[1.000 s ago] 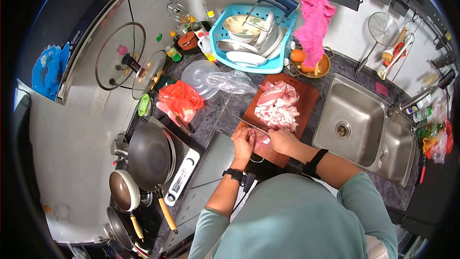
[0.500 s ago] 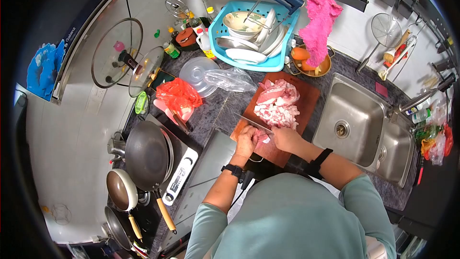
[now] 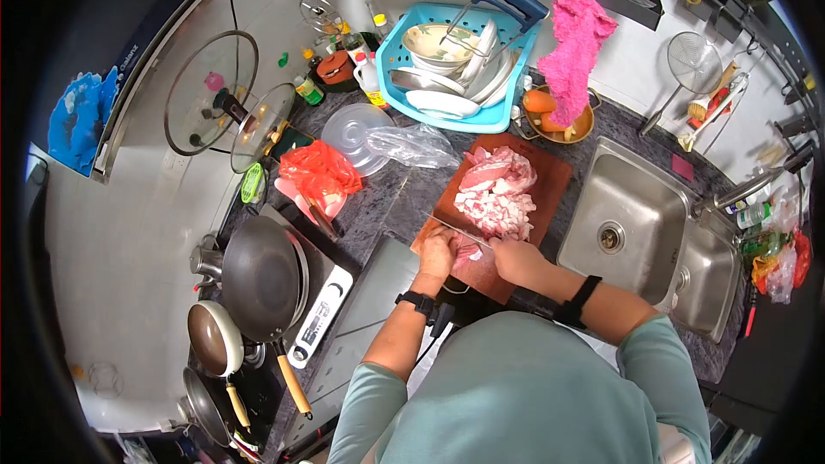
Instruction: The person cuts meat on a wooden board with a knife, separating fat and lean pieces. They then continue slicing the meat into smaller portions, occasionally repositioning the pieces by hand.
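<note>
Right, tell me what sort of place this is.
A kitchen, probably a home one. The sink set into the counter, the dark wok on the cooktop and the blue rack of dishes show it, as does the meat on the cutting board.

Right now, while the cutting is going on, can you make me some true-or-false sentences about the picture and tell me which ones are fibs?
1. The right hand holds the knife. True.
2. The left hand is holding a plate. False: it is at the raw meat on the cutting board.
3. The double-bowl sink is right of the cutting board. True.
4. The dish basket is yellow. False: it is light blue.
5. The wok has a wooden handle. True.
</note>
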`<state>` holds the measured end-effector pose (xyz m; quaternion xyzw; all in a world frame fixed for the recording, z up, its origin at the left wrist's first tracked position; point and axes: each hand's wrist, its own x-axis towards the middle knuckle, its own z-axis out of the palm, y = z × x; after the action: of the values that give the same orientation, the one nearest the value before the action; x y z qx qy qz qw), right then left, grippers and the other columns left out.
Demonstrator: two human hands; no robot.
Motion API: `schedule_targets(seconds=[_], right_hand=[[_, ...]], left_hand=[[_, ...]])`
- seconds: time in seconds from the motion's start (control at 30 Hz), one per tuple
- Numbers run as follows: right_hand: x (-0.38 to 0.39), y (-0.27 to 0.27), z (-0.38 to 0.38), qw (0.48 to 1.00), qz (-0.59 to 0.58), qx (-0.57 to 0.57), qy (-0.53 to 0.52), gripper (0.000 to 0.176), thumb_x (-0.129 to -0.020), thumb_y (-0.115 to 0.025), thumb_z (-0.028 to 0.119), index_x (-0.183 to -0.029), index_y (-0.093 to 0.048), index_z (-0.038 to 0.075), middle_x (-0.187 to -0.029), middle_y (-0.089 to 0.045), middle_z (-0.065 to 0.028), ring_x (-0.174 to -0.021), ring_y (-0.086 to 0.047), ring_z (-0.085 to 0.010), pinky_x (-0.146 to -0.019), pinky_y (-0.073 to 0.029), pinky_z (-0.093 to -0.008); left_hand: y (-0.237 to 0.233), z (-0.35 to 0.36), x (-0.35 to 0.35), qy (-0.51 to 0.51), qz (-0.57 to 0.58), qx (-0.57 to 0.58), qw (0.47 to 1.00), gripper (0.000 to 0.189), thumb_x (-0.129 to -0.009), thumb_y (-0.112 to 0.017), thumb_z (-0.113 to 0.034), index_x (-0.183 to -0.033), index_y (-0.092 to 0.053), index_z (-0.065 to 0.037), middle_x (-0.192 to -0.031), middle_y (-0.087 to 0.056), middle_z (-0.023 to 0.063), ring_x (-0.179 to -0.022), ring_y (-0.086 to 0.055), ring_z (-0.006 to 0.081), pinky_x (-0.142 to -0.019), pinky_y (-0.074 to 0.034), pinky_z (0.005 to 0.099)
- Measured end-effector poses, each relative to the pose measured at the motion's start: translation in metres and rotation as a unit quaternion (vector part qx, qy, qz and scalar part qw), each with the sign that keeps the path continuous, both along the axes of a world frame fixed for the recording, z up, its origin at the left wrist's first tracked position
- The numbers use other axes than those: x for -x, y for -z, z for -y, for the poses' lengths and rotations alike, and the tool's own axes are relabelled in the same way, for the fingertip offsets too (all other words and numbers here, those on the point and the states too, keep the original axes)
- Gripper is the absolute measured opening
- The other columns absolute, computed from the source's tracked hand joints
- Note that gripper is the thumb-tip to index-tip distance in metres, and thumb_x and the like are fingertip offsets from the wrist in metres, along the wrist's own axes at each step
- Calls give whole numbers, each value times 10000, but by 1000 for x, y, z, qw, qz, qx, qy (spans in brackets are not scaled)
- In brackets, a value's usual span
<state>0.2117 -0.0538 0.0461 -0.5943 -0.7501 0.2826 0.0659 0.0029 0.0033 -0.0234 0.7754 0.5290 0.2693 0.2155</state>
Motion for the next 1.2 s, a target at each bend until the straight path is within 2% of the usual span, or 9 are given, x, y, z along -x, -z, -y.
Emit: schedule_targets(seconds=[0.17, 0.23, 0.33, 0.47, 0.63, 0.73, 0.87, 1.07, 1.2], right_hand=[[40, 14, -40, 1000, 12, 4, 2, 239, -880, -515, 101, -1102, -571, 32, -949, -691, -251, -886, -696, -398, -763, -550, -522], [41, 16, -46, 1000, -1, 9, 8, 253, -867, -538, 101, -1106, -578, 27, -977, -686, -252, -891, -691, -406, -768, -551, -518], [25, 24, -42, 997, -54, -49, 24, 179, -852, -543, 95, -1002, -558, -1, -851, -669, -268, -851, -666, -438, -734, -518, -556], [1, 4, -18, 998, -37, -41, 19, 193, -873, -529, 116, -1030, -585, 18, -874, -679, -257, -846, -676, -428, -755, -540, -531], [-15, -20, 6, 1000, -23, 9, -16, 186, -881, -496, 102, -1022, -584, 19, -841, -677, -253, -793, -678, -428, -736, -541, -538], [-6, 1, -3, 997, 5, -66, -33, 198, -893, -485, 107, -1040, -586, 23, -876, -685, -250, -820, -692, -415, -738, -549, -530], [22, 19, -43, 999, 12, -34, -25, 197, -883, -532, 143, -1037, -598, 38, -872, -687, -239, -836, -691, -401, -739, -540, -537], [22, 22, -56, 999, -38, 4, 20, 226, -904, -520, 170, -1056, -589, 17, -933, -678, -268, -895, -679, -419, -787, -536, -527], [5, 46, -44, 991, -117, -18, 66, 215, -873, -550, 129, -1030, -566, -17, -926, -644, -303, -909, -635, -464, -808, -509, -533]], left_hand=[[4, 5, -3, -34, -25, -29, 999, 144, -792, -714, -94, -909, -713, -10, -928, -689, 177, -819, -671, 345, -769, -556, 399], [13, 10, -5, -82, 38, 30, 995, 156, -788, -732, -103, -910, -717, -7, -927, -697, 170, -785, -682, 299, -740, -558, 375], [15, 15, -11, -139, 86, 63, 985, 175, -768, -763, -112, -895, -717, -1, -909, -698, 160, -737, -686, 251, -699, -560, 350], [16, 14, -14, -163, 76, 67, 981, 201, -727, -782, -107, -848, -693, 27, -828, -666, 178, -683, -674, 270, -655, -560, 367], [8, 11, -21, -168, 38, 64, 983, 178, -733, -769, -117, -871, -717, -17, -834, -671, 152, -721, -681, 260, -691, -563, 351], [12, 11, -23, -146, 35, 53, 987, 163, -731, -753, -96, -872, -715, -24, -830, -668, 156, -727, -681, 274, -698, -563, 355], [13, 14, -21, -118, 63, 49, 990, 163, -730, -730, -65, -887, -714, -21, -856, -672, 157, -740, -681, 288, -709, -564, 361], [13, 14, -9, 7, 59, -31, 998, 163, -743, -674, 20, -901, -694, -14, -970, -659, 159, -904, -651, 348, -810, -542, 387], [-15, 27, -14, -107, 14, -78, 991, 230, -736, -669, 39, -960, -671, -12, -976, -643, 171, -939, -634, 368, -840, -529, 402]])
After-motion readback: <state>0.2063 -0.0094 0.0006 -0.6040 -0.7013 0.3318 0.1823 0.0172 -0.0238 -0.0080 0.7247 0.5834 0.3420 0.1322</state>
